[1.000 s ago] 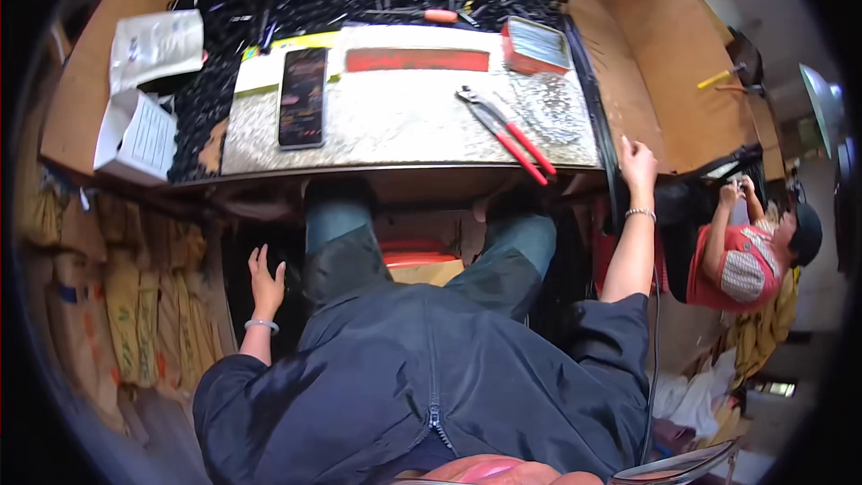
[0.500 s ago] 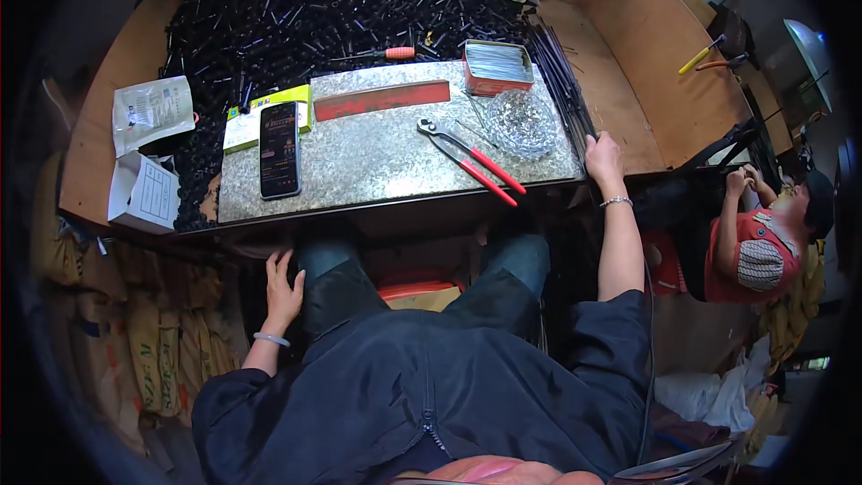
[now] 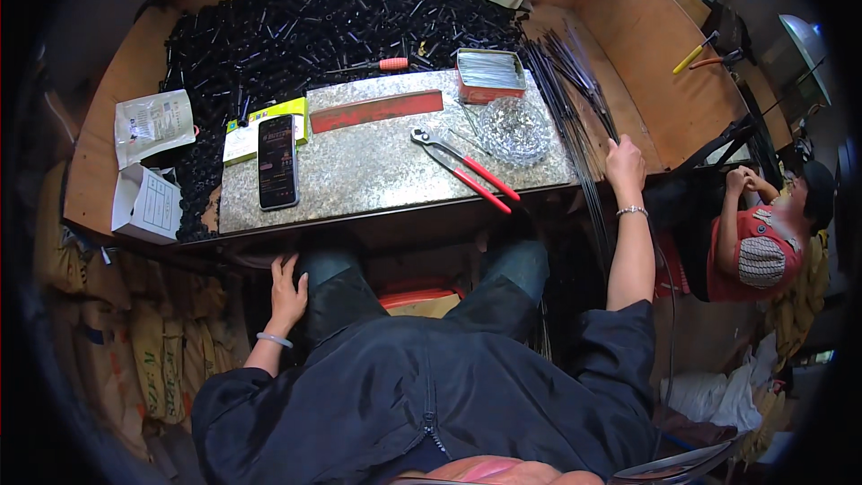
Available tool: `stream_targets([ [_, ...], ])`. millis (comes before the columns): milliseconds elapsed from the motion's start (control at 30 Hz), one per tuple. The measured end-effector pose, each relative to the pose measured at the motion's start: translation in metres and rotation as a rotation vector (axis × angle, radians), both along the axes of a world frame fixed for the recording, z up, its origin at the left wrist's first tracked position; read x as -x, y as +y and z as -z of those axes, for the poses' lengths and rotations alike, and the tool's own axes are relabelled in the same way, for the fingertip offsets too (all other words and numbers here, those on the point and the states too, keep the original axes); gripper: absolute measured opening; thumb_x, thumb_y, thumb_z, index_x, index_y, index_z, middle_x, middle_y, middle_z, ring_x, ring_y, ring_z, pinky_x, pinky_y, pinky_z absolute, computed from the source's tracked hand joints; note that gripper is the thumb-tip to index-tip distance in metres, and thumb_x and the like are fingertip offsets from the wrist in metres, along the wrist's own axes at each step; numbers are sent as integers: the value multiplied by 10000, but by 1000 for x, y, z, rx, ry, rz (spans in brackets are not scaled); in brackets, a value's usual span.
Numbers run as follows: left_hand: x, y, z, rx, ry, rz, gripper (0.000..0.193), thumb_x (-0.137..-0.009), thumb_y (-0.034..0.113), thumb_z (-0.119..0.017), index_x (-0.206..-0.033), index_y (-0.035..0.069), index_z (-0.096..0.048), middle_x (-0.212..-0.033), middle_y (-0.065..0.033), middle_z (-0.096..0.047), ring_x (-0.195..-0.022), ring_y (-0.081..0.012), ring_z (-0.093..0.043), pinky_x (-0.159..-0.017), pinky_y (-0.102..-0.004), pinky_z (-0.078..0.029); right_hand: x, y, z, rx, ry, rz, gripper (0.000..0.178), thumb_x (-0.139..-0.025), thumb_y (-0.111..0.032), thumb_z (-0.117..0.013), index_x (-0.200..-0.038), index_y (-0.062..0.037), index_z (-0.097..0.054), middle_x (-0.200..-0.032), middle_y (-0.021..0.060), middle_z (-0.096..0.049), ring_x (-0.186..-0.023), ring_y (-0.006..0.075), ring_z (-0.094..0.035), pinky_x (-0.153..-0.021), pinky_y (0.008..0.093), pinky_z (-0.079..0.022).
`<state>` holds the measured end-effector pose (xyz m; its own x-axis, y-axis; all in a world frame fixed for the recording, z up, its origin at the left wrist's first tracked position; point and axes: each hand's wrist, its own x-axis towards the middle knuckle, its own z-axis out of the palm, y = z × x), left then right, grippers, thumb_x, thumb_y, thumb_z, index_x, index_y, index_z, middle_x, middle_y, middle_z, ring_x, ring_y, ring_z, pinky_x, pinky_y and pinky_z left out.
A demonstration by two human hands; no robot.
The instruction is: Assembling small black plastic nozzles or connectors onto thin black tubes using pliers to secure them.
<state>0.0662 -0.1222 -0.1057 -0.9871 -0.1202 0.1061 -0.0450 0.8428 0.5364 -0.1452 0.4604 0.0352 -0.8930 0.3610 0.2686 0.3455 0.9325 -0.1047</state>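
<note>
My right hand (image 3: 626,164) is closed around the near ends of a bundle of thin dark rods (image 3: 588,81) at the right of the bench. Between that bundle and the stone slab (image 3: 359,171), more thin dark rods (image 3: 567,130) lie loosely, their near ends sticking out past the bench edge. My left hand (image 3: 287,295) rests beside my left knee, fingers apart and holding nothing. Red-handled cutting pliers (image 3: 489,180) lie on the slab. Behind them stand a clear glass bowl (image 3: 514,133) of small shiny pieces and a red tin (image 3: 491,87) of thin pale strips.
Small black tubular parts (image 3: 332,18) are heaped at the back. A phone (image 3: 278,166) leans on a yellow-green box (image 3: 241,139), near a red bar (image 3: 377,110) and a red-handled screwdriver (image 3: 393,64). Wooden walls (image 3: 660,72) edge the bench. Another person (image 3: 759,247) sits at the right.
My right hand has shifted slightly right, and the rods it holds have separated from those beside the slab. The loose rods now jut over the bench edge. My left hand stays by the knee.
</note>
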Motion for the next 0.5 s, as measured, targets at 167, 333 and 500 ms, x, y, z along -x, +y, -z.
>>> stream_targets([
  [167,4,0,8,-1,21,24,402,-852,126,-541,-1239,48,-462,-1271,-234,-376,-1145,-422,-440,-938,-417,-412,3,1,6,38,42,-8,284,-909,-283,-481,-891,-11,-563,-868,245,-627,-842,418,-599,-725,499,-465],
  [333,6,4,6,-14,6,13,395,-857,112,-522,-1242,52,-462,-1279,-241,-365,-1135,-430,-444,-931,-420,-416,3,8,13,-106,248,-36,274,-897,-277,-499,-876,-10,-561,-856,243,-622,-829,419,-594,-713,507,-456],
  [500,4,3,6,-1,6,12,403,-853,99,-517,-1248,51,-457,-1279,-247,-360,-1128,-431,-449,-926,-421,-418,3,-10,-32,29,128,57,303,-918,-299,-452,-892,-18,-562,-899,229,-632,-858,422,-598,-722,514,-462],
])
